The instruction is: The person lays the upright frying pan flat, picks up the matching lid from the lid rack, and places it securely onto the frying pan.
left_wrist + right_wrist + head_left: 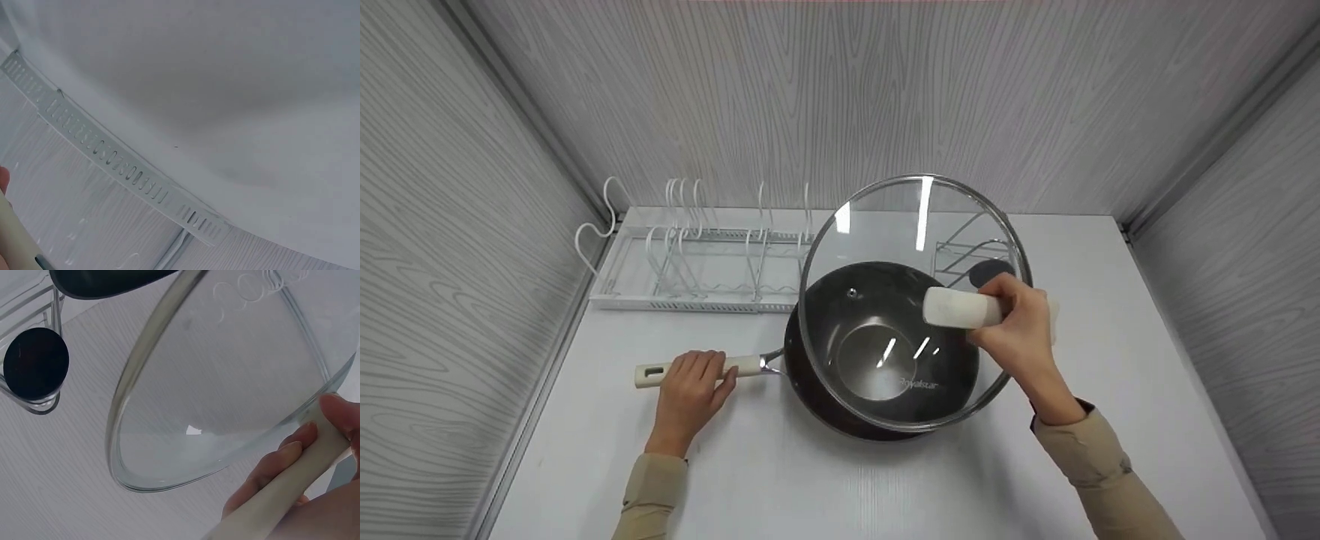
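A dark saucepan (877, 352) with a long cream handle (746, 365) stands on the white table. My left hand (694, 382) grips that handle about halfway along; in the left wrist view only a bit of the cream handle (17, 239) and a fingertip show at the lower left. Tilted over the pan is a round glass lid (900, 225) with a metal rim. My right hand (1020, 322) holds the lid by its cream handle (956, 308), thumb and fingers wrapped about it, as the right wrist view also shows.
A white wire rack (682, 304) with upright loops lies along the table's back left. Behind the lid, at the back right, is a wire piece (964, 251) with a dark round disc (36, 363). Grey wood-grain walls (825, 97) enclose the table on three sides.
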Demonstrator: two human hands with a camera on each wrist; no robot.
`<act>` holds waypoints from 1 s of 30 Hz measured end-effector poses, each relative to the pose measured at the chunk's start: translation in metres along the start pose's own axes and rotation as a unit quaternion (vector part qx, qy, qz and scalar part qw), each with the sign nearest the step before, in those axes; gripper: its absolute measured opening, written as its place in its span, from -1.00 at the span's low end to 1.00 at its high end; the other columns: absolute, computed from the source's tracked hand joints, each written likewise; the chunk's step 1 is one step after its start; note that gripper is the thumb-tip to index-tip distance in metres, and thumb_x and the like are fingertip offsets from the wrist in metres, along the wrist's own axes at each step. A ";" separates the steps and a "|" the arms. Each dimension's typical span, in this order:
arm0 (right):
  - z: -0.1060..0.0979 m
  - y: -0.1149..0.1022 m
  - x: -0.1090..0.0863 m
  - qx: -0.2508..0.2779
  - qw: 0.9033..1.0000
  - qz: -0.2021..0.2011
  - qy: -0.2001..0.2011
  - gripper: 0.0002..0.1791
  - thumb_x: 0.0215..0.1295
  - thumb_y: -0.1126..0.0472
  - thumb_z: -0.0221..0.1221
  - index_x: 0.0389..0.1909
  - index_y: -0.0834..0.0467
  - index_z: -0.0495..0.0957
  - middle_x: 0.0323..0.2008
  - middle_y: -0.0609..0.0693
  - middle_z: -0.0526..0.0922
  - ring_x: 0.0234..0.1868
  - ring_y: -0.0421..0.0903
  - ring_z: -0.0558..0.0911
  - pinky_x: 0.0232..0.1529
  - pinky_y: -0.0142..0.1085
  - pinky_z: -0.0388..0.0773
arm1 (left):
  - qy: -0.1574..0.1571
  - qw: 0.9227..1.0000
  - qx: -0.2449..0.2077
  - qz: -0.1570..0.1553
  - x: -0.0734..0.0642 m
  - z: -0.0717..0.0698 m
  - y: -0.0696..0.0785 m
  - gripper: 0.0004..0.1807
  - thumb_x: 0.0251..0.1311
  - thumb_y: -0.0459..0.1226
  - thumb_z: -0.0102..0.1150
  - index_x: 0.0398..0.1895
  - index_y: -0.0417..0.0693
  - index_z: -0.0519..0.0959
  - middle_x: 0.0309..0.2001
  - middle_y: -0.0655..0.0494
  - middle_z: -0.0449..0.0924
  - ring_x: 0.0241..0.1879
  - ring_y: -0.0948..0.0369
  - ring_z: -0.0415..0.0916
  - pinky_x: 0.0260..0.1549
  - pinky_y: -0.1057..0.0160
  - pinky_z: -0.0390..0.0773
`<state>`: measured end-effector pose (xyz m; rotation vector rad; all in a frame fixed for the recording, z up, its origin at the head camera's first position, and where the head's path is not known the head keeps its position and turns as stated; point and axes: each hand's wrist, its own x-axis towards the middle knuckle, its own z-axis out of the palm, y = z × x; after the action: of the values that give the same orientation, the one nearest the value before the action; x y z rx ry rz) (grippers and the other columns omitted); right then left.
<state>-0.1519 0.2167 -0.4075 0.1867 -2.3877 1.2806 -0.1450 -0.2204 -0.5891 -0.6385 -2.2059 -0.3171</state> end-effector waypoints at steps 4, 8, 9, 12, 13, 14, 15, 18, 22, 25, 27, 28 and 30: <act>0.012 0.007 0.002 0.007 1.000 0.013 -0.020 -0.61 -0.50 0.63 0.20 -0.48 0.28 0.59 -0.49 0.08 0.69 -0.45 -0.04 0.55 -0.41 -0.23 0.47 | 0.000 1.000 -0.003 0.004 0.000 -0.001 -0.002 -0.63 0.31 -0.10 0.15 -0.27 -0.31 0.59 -0.37 -0.08 0.59 -0.37 -0.01 0.54 -0.31 -0.01 0.60; 0.022 0.013 0.002 0.005 0.999 0.030 -0.031 -0.60 -0.55 0.61 0.21 -0.49 0.27 0.59 -0.51 0.06 0.66 -0.47 -0.05 0.52 -0.44 -0.24 0.44 | -0.008 1.000 -0.008 0.010 0.001 -0.003 -0.003 -0.59 0.31 -0.06 0.16 -0.24 -0.32 0.59 -0.35 -0.09 0.59 -0.37 -0.02 0.55 -0.33 -0.02 0.61; 0.024 0.015 0.002 0.002 0.999 0.033 -0.034 -0.60 -0.55 0.61 0.22 -0.49 0.27 0.59 -0.51 0.06 0.66 -0.47 -0.05 0.51 -0.44 -0.24 0.44 | -0.010 1.000 -0.008 0.012 0.001 -0.003 -0.003 -0.59 0.32 -0.06 0.16 -0.24 -0.32 0.59 -0.35 -0.09 0.59 -0.37 -0.02 0.54 -0.34 -0.02 0.61; 0.030 0.018 0.003 -0.014 0.998 0.041 -0.045 -0.59 -0.56 0.58 0.25 -0.48 0.26 0.58 -0.50 0.07 0.66 -0.47 -0.04 0.51 -0.43 -0.22 0.44 | -0.011 1.000 -0.010 0.016 0.002 -0.003 -0.003 -0.58 0.32 -0.05 0.16 -0.23 -0.32 0.58 -0.35 -0.10 0.59 -0.37 -0.02 0.54 -0.36 -0.02 0.60; 0.031 0.019 0.003 -0.019 0.998 0.043 -0.049 -0.60 -0.55 0.58 0.26 -0.47 0.26 0.58 -0.49 0.07 0.66 -0.46 -0.03 0.51 -0.42 -0.22 0.44 | -0.012 1.000 -0.008 0.017 0.003 -0.003 -0.004 -0.57 0.33 -0.04 0.16 -0.23 -0.32 0.58 -0.34 -0.10 0.59 -0.37 -0.02 0.54 -0.36 -0.01 0.59; 0.033 0.020 0.004 -0.023 0.997 0.043 -0.054 -0.60 -0.54 0.57 0.26 -0.47 0.27 0.59 -0.49 0.08 0.66 -0.46 -0.02 0.52 -0.41 -0.20 0.44 | -0.014 1.000 -0.008 0.018 0.003 -0.003 -0.004 -0.57 0.32 -0.03 0.16 -0.23 -0.32 0.58 -0.34 -0.10 0.59 -0.36 -0.02 0.54 -0.35 -0.01 0.59; 0.035 0.022 0.004 -0.028 0.997 0.045 -0.058 -0.60 -0.54 0.56 0.27 -0.46 0.27 0.59 -0.48 0.08 0.66 -0.46 -0.02 0.52 -0.40 -0.19 0.44 | -0.015 1.000 -0.007 0.019 0.004 -0.003 -0.004 -0.56 0.32 -0.02 0.16 -0.23 -0.32 0.58 -0.34 -0.10 0.59 -0.36 -0.03 0.54 -0.35 -0.01 0.59; 0.039 0.026 0.006 -0.046 0.995 0.048 -0.069 -0.61 -0.54 0.54 0.28 -0.46 0.26 0.60 -0.49 0.08 0.66 -0.46 0.00 0.52 -0.40 -0.17 0.44 | -0.022 1.000 -0.005 0.021 0.005 -0.003 -0.005 -0.53 0.33 0.01 0.16 -0.22 -0.32 0.57 -0.34 -0.10 0.59 -0.35 -0.03 0.54 -0.34 -0.02 0.58; 0.045 0.032 0.008 -0.071 0.993 0.047 -0.086 -0.62 -0.55 0.51 0.28 -0.48 0.24 0.60 -0.52 0.07 0.64 -0.47 0.01 0.51 -0.42 -0.18 0.41 | -0.024 0.999 -0.004 0.022 0.006 -0.002 -0.006 -0.51 0.32 0.03 0.16 -0.22 -0.32 0.56 -0.34 -0.10 0.58 -0.36 -0.04 0.53 -0.34 -0.02 0.57; 0.050 0.036 0.009 -0.086 0.990 0.050 -0.099 -0.63 -0.54 0.48 0.29 -0.49 0.22 0.59 -0.54 0.05 0.63 -0.50 0.00 0.49 -0.46 -0.21 0.39 | -0.026 0.999 -0.004 0.024 0.006 -0.001 -0.006 -0.51 0.32 0.02 0.16 -0.23 -0.32 0.56 -0.34 -0.10 0.57 -0.37 -0.04 0.52 -0.35 -0.02 0.57; 0.053 0.039 0.010 -0.094 0.988 0.052 -0.106 -0.64 -0.55 0.47 0.29 -0.50 0.21 0.59 -0.56 0.03 0.62 -0.51 0.00 0.48 -0.47 -0.22 0.38 | -0.030 0.999 -0.003 0.024 0.006 0.000 -0.007 -0.52 0.33 0.02 0.16 -0.22 -0.31 0.55 -0.34 -0.09 0.57 -0.36 -0.03 0.53 -0.34 -0.02 0.57; 0.055 0.040 0.010 -0.097 0.988 0.053 -0.110 -0.64 -0.55 0.47 0.28 -0.51 0.21 0.59 -0.57 0.03 0.61 -0.51 -0.01 0.47 -0.48 -0.23 0.38 | -0.032 0.999 -0.003 0.025 0.006 0.000 -0.007 -0.52 0.34 0.02 0.15 -0.22 -0.31 0.56 -0.34 -0.09 0.58 -0.36 -0.03 0.53 -0.34 -0.01 0.57; 0.057 0.042 0.011 -0.107 0.986 0.055 -0.120 -0.66 -0.53 0.47 0.27 -0.52 0.21 0.58 -0.57 0.03 0.61 -0.51 -0.01 0.46 -0.48 -0.23 0.37 | -0.034 0.999 -0.003 0.025 0.007 0.000 -0.007 -0.51 0.36 0.03 0.13 -0.22 -0.31 0.55 -0.33 -0.10 0.58 -0.35 -0.04 0.54 -0.33 -0.01 0.58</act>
<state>-0.1915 0.1949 -0.4626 0.1542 -2.7550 1.0898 -0.1528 -0.2239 -0.5840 -0.7160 -2.2507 -0.2790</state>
